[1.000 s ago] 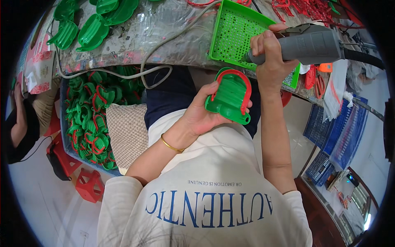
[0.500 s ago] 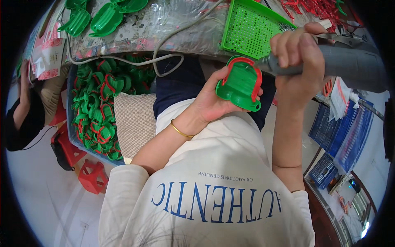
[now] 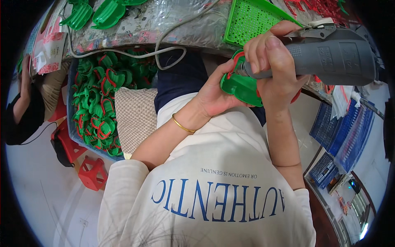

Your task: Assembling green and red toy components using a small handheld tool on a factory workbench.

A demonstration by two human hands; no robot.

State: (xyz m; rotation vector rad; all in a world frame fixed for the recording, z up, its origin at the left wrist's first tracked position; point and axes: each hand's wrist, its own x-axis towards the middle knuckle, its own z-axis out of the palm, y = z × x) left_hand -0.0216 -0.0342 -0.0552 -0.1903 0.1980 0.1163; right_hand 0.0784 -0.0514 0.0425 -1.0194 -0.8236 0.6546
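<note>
My left hand (image 3: pixel 212 94) holds a green plastic piece (image 3: pixel 240 87) with a rounded, lobed lower edge. A curved red plastic strip (image 3: pixel 238 60) sits on it and is partly hidden. My right hand (image 3: pixel 275 61) is wrapped round a grey electric screwdriver (image 3: pixel 343 57) with a metal lever on its upper side. The screwdriver's nose points left and down into the red-edged side of the green piece. Its tip meets the piece near the red strip, and I cannot make out any screw there.
A blue tub (image 3: pixel 73 123) of green and red pieces stands left, beside a checked cloth (image 3: pixel 133 111). Larger green pieces (image 3: pixel 109 15), a grey cable (image 3: pixel 119 56) and a green perforated basket (image 3: pixel 257 20) lie on the worktable. Far left are a person's arm (image 3: pixel 24 86) and red stools (image 3: pixel 91 173).
My right hand has brought the screwdriver left and down onto the green piece. The piece has tilted in my left hand, and its inner face is now largely covered.
</note>
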